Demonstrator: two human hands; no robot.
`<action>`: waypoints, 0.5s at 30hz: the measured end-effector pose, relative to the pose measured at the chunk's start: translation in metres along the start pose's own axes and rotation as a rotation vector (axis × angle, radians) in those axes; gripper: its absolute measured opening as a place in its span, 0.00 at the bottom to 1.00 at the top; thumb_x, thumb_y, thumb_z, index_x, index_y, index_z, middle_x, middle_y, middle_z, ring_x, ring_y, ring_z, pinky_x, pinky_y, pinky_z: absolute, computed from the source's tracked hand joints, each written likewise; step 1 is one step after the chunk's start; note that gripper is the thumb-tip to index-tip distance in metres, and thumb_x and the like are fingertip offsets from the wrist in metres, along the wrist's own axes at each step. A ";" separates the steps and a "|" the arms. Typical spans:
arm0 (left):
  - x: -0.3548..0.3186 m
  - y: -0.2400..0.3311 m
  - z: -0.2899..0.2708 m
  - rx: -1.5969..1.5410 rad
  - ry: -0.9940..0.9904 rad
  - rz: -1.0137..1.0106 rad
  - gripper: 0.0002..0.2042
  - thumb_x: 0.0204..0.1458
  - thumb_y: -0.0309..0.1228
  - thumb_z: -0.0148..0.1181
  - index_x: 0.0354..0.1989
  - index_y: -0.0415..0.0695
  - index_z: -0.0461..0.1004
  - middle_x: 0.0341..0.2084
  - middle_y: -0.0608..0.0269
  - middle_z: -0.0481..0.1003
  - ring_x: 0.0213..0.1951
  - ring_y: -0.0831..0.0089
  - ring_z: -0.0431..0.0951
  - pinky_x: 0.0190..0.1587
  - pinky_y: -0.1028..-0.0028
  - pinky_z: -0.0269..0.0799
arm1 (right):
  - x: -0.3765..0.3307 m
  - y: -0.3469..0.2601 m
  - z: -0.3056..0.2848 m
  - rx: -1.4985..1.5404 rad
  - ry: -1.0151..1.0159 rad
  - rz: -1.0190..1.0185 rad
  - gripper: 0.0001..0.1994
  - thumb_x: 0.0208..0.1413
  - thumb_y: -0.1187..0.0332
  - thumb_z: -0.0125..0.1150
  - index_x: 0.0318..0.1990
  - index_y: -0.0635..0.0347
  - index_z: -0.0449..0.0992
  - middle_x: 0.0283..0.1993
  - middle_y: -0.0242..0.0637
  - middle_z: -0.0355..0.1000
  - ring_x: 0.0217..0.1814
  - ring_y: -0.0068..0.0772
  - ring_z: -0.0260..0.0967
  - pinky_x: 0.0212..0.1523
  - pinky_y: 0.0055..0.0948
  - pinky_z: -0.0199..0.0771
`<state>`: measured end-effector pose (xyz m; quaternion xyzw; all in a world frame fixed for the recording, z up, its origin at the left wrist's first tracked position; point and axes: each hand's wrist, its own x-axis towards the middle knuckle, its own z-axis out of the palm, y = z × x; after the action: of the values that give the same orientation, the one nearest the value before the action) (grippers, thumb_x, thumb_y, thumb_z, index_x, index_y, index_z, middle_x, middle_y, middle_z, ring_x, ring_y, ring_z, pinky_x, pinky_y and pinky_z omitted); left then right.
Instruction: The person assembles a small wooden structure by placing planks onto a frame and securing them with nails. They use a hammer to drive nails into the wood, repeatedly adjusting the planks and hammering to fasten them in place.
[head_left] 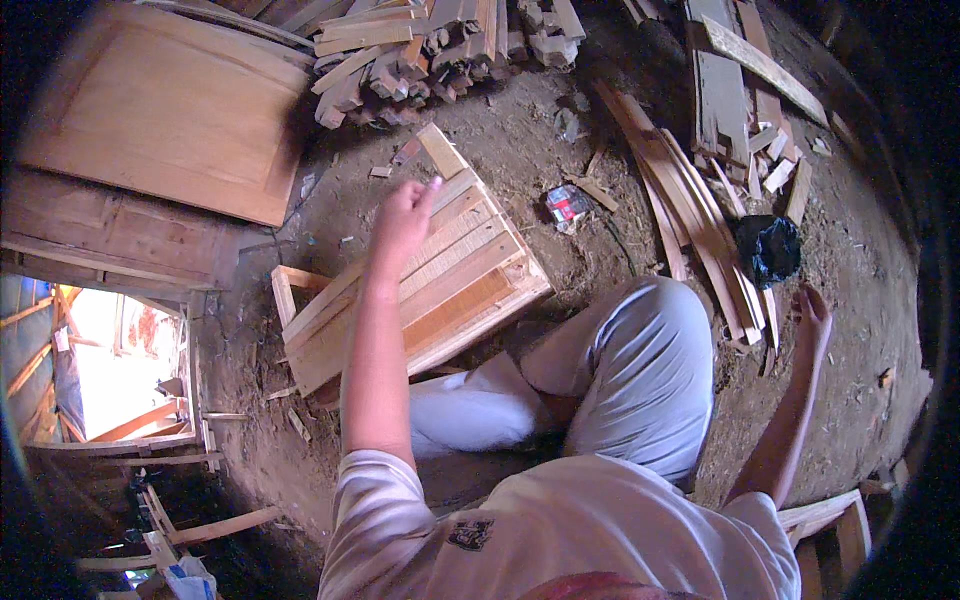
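A slatted wooden piece (pixel 455 250) of pale and brown boards lies tilted in front of my folded legs, with a short block sticking out at its far end and a small frame at its left. My left hand (pixel 404 215) is over its upper left edge, fingers curled in; whether it pinches something small is hidden. On the right, my right hand (pixel 813 306) hangs low above the dirt floor with loosely bent fingers apart and nothing visible in them. Just beyond it sits a black plastic bag or bag-lined container (pixel 768 249).
Long thin wood strips (pixel 690 215) lie between my knee and the black bag. A small red and white packet (pixel 568 203) rests on the ground. Stacked timber (pixel 420 60) stands at the back, a large wooden panel (pixel 170 110) at far left, more planks (pixel 720 90) at far right.
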<state>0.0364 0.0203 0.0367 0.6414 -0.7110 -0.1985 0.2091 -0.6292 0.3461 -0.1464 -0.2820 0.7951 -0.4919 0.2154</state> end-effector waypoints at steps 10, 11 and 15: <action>-0.006 -0.010 0.027 0.271 0.094 0.031 0.31 0.62 0.58 0.51 0.25 0.38 0.78 0.24 0.41 0.78 0.31 0.40 0.79 0.35 0.50 0.72 | -0.016 0.026 -0.036 0.059 0.004 0.134 0.18 0.66 0.64 0.63 0.58 0.66 0.78 0.55 0.38 0.79 0.54 0.28 0.76 0.52 0.28 0.75; -0.006 -0.011 0.026 0.285 0.103 0.030 0.31 0.62 0.58 0.51 0.25 0.38 0.78 0.24 0.41 0.78 0.31 0.41 0.79 0.35 0.49 0.72 | -0.017 0.028 -0.033 0.069 0.027 0.106 0.17 0.67 0.63 0.62 0.57 0.62 0.79 0.50 0.34 0.80 0.48 0.24 0.75 0.46 0.26 0.72; -0.007 -0.005 0.027 0.313 0.119 0.017 0.31 0.62 0.58 0.51 0.23 0.39 0.79 0.24 0.42 0.78 0.30 0.41 0.80 0.34 0.49 0.71 | -0.012 0.040 -0.029 0.024 0.051 0.029 0.14 0.68 0.60 0.59 0.54 0.55 0.81 0.41 0.26 0.80 0.37 0.17 0.73 0.35 0.21 0.67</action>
<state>0.0262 0.0269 0.0114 0.6706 -0.7251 -0.0452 0.1499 -0.6479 0.3871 -0.1691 -0.2551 0.7984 -0.5052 0.2056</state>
